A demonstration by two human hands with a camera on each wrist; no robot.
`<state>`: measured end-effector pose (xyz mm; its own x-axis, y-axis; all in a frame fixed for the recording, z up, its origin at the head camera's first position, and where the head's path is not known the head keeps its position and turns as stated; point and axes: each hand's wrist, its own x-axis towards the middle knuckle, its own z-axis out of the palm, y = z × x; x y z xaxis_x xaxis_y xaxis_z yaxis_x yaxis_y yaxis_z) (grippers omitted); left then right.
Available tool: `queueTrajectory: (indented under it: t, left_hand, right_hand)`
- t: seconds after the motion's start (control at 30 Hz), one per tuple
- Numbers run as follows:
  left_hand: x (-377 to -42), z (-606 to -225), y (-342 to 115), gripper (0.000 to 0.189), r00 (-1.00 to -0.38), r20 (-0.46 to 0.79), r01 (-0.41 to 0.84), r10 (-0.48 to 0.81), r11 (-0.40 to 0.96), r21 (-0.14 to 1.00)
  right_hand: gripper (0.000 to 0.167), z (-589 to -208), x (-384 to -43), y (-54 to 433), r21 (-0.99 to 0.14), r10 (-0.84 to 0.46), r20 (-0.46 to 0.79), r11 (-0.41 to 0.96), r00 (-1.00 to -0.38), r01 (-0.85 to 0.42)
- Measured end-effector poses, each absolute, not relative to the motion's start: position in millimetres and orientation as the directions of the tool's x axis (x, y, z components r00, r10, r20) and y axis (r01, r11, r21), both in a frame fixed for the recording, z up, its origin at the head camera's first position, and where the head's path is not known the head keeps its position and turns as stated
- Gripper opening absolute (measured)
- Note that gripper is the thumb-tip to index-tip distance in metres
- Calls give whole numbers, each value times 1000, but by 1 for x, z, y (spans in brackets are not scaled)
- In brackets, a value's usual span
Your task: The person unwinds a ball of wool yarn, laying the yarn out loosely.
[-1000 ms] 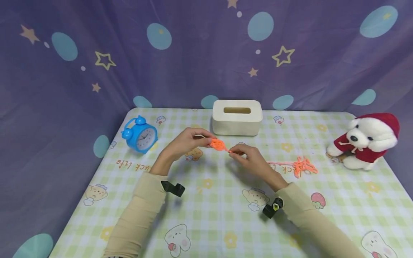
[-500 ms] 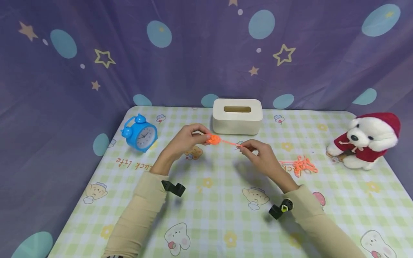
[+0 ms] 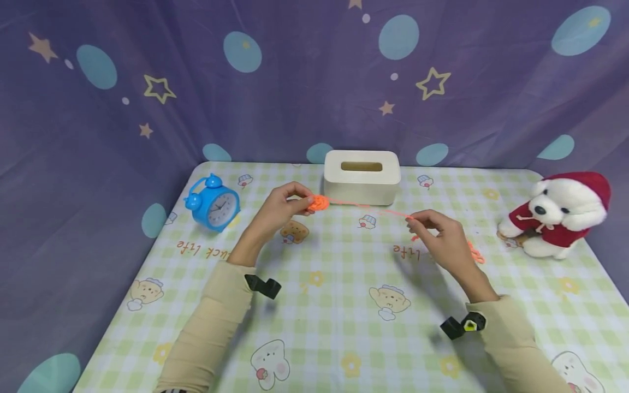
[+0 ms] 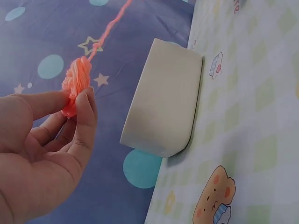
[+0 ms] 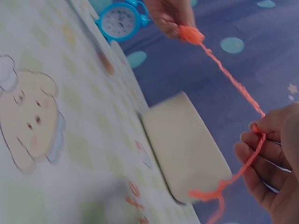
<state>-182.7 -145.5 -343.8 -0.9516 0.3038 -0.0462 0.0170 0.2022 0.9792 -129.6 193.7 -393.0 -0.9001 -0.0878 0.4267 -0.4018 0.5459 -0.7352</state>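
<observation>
A small wound ball of orange yarn (image 4: pixel 77 84) is pinched between the thumb and fingers of my left hand (image 3: pixel 283 208), held above the table. From it a single yarn strand (image 5: pixel 231 79) stretches to the right, where my right hand (image 3: pixel 442 240) pinches it between thumb and fingertips. Past those fingers the strand's loose part (image 5: pixel 233 179) hangs down. On the table behind the right wrist lies a tangled heap of the same yarn (image 3: pixel 475 252), mostly hidden by that hand.
A cream tissue box (image 3: pixel 362 185) stands at the back, just behind the strand. The blue alarm clock (image 3: pixel 216 207) is at the back left, and a white plush dog in red (image 3: pixel 560 215) sits at the right. A checked cloth (image 3: pixel 339 305) covers the table.
My right hand has moved to the right along with the strand, so the stretch between the hands is much longer. The left hand with the ball has shifted slightly up and left.
</observation>
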Motion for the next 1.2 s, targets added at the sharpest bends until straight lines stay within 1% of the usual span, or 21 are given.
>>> queueTrajectory:
  t: [0.23, 0.37, 0.53, 0.73, 0.9, 1.1, 1.2]
  left_hand:
    - [-183, -343, -147, 17, -949, -56, 16, 312, 225, 974]
    - [-184, -344, -148, 18, -949, -51, 21, 311, 222, 975]
    - [-184, -344, -150, 16, -955, -42, 29, 295, 233, 972]
    - [-183, -344, -151, 15, -958, -54, 19, 282, 252, 967]
    - [-184, -344, -152, 16, -963, -67, 7, 261, 274, 962]
    - [-185, -345, -154, 15, -970, -80, -13, 231, 278, 961]
    - [-185, -345, -154, 14, -973, -76, -13, 216, 277, 961]
  right_hand:
    - [15, -389, -126, 228, -759, 78, 407, 583, -910, -289]
    - [19, -389, -122, 241, -760, 148, 389, 609, -909, -226]
    - [20, -389, -116, 251, -770, 221, 367, 617, -904, -161]
    - [20, -387, -113, 263, -779, 301, 395, 611, -868, -143]
    - [17, -385, -112, 276, -806, 384, 410, 578, -827, -131]
    - [13, -385, -111, 287, -868, 490, 372, 484, -788, -110]
    - [9, -386, -111, 291, -886, 538, 369, 450, -758, -112]
